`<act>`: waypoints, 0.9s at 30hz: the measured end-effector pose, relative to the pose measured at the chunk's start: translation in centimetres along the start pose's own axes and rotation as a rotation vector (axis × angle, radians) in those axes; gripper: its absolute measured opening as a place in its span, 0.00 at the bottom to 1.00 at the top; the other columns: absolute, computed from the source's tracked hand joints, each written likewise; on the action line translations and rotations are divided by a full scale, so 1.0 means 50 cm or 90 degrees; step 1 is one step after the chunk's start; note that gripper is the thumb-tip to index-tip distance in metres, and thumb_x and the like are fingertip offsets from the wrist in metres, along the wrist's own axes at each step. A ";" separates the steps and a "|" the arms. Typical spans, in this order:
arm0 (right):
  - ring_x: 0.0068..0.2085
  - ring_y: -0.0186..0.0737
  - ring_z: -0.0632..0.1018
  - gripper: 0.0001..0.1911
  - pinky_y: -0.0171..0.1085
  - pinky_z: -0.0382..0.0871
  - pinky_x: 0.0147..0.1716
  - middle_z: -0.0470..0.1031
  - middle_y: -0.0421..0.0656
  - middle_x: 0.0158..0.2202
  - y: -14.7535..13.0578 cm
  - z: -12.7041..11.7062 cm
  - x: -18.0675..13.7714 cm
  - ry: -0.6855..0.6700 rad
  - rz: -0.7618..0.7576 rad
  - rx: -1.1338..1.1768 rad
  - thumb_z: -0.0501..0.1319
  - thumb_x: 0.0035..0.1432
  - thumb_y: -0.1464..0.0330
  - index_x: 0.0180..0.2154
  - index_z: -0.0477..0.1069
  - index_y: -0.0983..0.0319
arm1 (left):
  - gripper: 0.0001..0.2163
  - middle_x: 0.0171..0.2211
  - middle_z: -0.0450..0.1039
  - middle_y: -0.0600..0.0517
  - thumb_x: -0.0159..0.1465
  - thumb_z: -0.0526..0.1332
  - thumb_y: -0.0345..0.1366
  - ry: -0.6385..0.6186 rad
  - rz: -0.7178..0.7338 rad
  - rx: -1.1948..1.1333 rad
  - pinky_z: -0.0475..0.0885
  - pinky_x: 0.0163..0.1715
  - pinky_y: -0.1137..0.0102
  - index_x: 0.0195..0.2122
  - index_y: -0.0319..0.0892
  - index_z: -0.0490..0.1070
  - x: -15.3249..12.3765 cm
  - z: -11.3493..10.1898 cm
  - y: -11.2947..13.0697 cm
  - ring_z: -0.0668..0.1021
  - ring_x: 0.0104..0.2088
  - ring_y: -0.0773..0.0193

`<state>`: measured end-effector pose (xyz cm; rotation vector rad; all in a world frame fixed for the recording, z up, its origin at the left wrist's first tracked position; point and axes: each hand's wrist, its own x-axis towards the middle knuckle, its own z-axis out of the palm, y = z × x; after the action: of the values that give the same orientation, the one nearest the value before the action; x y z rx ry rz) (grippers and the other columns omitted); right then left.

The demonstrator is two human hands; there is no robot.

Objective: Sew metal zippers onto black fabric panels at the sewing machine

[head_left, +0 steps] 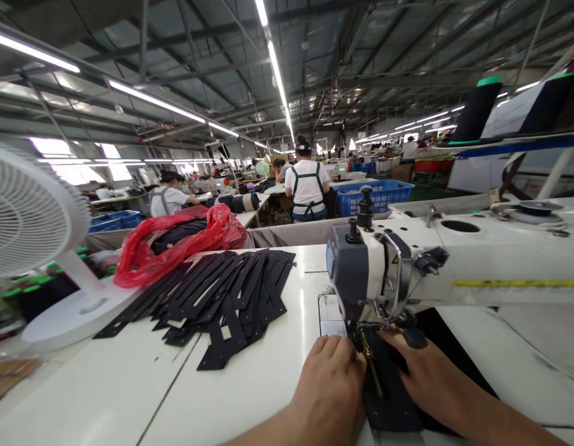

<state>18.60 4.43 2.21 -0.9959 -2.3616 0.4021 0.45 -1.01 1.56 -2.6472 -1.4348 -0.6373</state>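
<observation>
A black fabric panel (392, 406) with a gold zipper (374, 370) along it lies under the head of a white and grey sewing machine (361, 266). My left hand (331, 384) is closed at the panel's left edge, fingers bent and pressed together, just left of the zipper. On the right side, my right hand (431, 375) grips the panel close to the presser foot; its curled fingertips are partly hidden. Something dark covers one of its fingers. A larger black piece (447, 347) extends beneath the right hand. The needle is hard to make out.
Left of the machine, many flat black strips (231, 297) with slots lie piled on the white table (250, 402). Behind them sits a red plastic bag (175, 241) beside a white fan (36, 217). Thread cones (477, 111) stand upper right. Co-workers (307, 183) and a blue crate (375, 195) are beyond.
</observation>
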 end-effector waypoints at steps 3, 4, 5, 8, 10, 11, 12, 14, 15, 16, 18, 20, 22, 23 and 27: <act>0.36 0.41 0.77 0.11 0.36 0.70 0.38 0.76 0.45 0.34 0.004 0.003 0.000 0.019 0.003 0.003 0.51 0.53 0.72 0.34 0.71 0.60 | 0.06 0.34 0.67 0.46 0.58 0.56 0.30 -0.012 -0.007 -0.005 0.69 0.36 0.59 0.35 0.38 0.69 0.000 -0.006 0.001 0.69 0.36 0.55; 0.35 0.41 0.77 0.10 0.36 0.71 0.37 0.76 0.44 0.33 0.003 0.001 0.002 0.018 0.005 0.012 0.51 0.53 0.72 0.33 0.71 0.60 | 0.06 0.35 0.67 0.46 0.58 0.56 0.31 -0.016 -0.012 -0.012 0.68 0.37 0.59 0.36 0.39 0.69 0.000 -0.008 0.001 0.68 0.36 0.55; 0.35 0.41 0.77 0.10 0.35 0.71 0.35 0.76 0.44 0.32 0.001 -0.001 0.005 0.017 0.005 0.025 0.52 0.52 0.72 0.32 0.71 0.60 | 0.06 0.35 0.67 0.46 0.58 0.55 0.31 -0.020 -0.017 -0.020 0.68 0.37 0.59 0.36 0.39 0.69 0.001 -0.010 0.001 0.68 0.36 0.55; 0.33 0.39 0.77 0.09 0.34 0.71 0.35 0.76 0.41 0.29 -0.009 -0.010 0.014 0.003 0.006 0.072 0.53 0.52 0.72 0.28 0.71 0.59 | 0.08 0.36 0.67 0.46 0.58 0.55 0.30 -0.026 -0.026 -0.047 0.69 0.38 0.59 0.38 0.38 0.69 0.001 -0.014 0.000 0.68 0.37 0.55; 0.32 0.38 0.76 0.09 0.34 0.71 0.37 0.75 0.40 0.28 -0.015 -0.014 0.018 -0.003 0.014 0.101 0.53 0.51 0.72 0.26 0.71 0.59 | 0.09 0.36 0.67 0.45 0.57 0.56 0.30 -0.020 -0.022 -0.062 0.69 0.37 0.58 0.39 0.38 0.69 0.000 -0.015 -0.001 0.68 0.37 0.55; 0.32 0.38 0.76 0.09 0.34 0.71 0.37 0.75 0.40 0.28 -0.017 -0.015 0.019 -0.006 0.020 0.111 0.53 0.51 0.73 0.26 0.71 0.59 | 0.10 0.37 0.67 0.45 0.57 0.56 0.29 -0.016 -0.018 -0.069 0.69 0.37 0.58 0.40 0.39 0.69 0.000 -0.014 -0.002 0.68 0.38 0.54; 0.32 0.38 0.76 0.09 0.35 0.71 0.37 0.75 0.40 0.28 -0.018 -0.016 0.020 -0.007 0.027 0.117 0.54 0.51 0.73 0.26 0.72 0.59 | 0.12 0.37 0.66 0.45 0.56 0.56 0.29 -0.014 -0.013 -0.074 0.69 0.37 0.58 0.42 0.40 0.69 -0.001 -0.014 -0.003 0.68 0.38 0.54; 0.31 0.39 0.76 0.09 0.34 0.71 0.35 0.75 0.39 0.28 -0.016 -0.015 0.020 -0.011 0.040 0.110 0.54 0.51 0.73 0.27 0.72 0.59 | 0.14 0.38 0.66 0.45 0.57 0.57 0.30 -0.014 0.000 -0.079 0.69 0.36 0.58 0.45 0.41 0.69 -0.002 -0.012 -0.005 0.68 0.38 0.53; 0.30 0.39 0.76 0.09 0.34 0.71 0.33 0.75 0.39 0.27 -0.014 -0.014 0.019 -0.015 0.045 0.100 0.54 0.51 0.73 0.26 0.72 0.60 | 0.14 0.38 0.66 0.45 0.57 0.58 0.30 -0.018 0.005 -0.082 0.69 0.36 0.58 0.45 0.42 0.69 -0.002 -0.011 -0.006 0.67 0.39 0.53; 0.29 0.39 0.76 0.09 0.34 0.71 0.31 0.75 0.39 0.26 -0.011 -0.011 0.017 -0.018 0.052 0.084 0.54 0.52 0.72 0.25 0.72 0.60 | 0.14 0.39 0.66 0.45 0.57 0.58 0.30 -0.022 0.006 -0.084 0.69 0.36 0.58 0.45 0.42 0.69 -0.001 -0.009 -0.006 0.67 0.39 0.53; 0.27 0.39 0.76 0.10 0.34 0.70 0.29 0.75 0.39 0.24 -0.003 -0.003 0.016 -0.017 0.074 0.033 0.54 0.52 0.71 0.23 0.71 0.60 | 0.14 0.39 0.66 0.45 0.57 0.58 0.29 -0.028 0.001 -0.088 0.69 0.37 0.57 0.45 0.41 0.69 0.000 -0.008 -0.008 0.67 0.40 0.53; 0.27 0.39 0.76 0.11 0.34 0.69 0.28 0.75 0.40 0.24 0.008 0.009 0.018 0.001 0.114 -0.038 0.55 0.53 0.69 0.22 0.70 0.60 | 0.14 0.39 0.66 0.45 0.57 0.59 0.29 -0.038 -0.009 -0.092 0.70 0.38 0.57 0.45 0.42 0.69 0.000 -0.009 -0.007 0.67 0.40 0.53; 0.26 0.41 0.76 0.13 0.35 0.67 0.26 0.75 0.43 0.23 0.018 0.021 0.027 0.023 0.156 -0.095 0.54 0.54 0.69 0.21 0.70 0.61 | 0.13 0.39 0.66 0.46 0.57 0.59 0.29 -0.044 -0.010 -0.092 0.70 0.38 0.57 0.44 0.42 0.70 0.000 -0.011 -0.007 0.67 0.40 0.53; 0.26 0.42 0.76 0.13 0.36 0.66 0.24 0.75 0.44 0.23 0.023 0.027 0.032 0.032 0.172 -0.113 0.54 0.55 0.69 0.21 0.70 0.61 | 0.13 0.40 0.66 0.46 0.57 0.59 0.29 -0.046 -0.008 -0.092 0.70 0.38 0.58 0.44 0.42 0.70 -0.001 -0.013 -0.006 0.67 0.40 0.53; 0.23 0.44 0.76 0.15 0.37 0.64 0.22 0.73 0.48 0.20 0.024 0.031 0.037 0.054 0.187 -0.148 0.52 0.56 0.71 0.22 0.71 0.64 | 0.15 0.40 0.66 0.45 0.59 0.58 0.29 -0.037 0.004 -0.072 0.71 0.38 0.57 0.47 0.42 0.69 -0.004 -0.021 -0.005 0.68 0.40 0.54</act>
<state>17.30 6.51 1.08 -1.4480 -2.2251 0.1905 -0.20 -1.29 2.42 -2.7770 -1.4459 -0.6660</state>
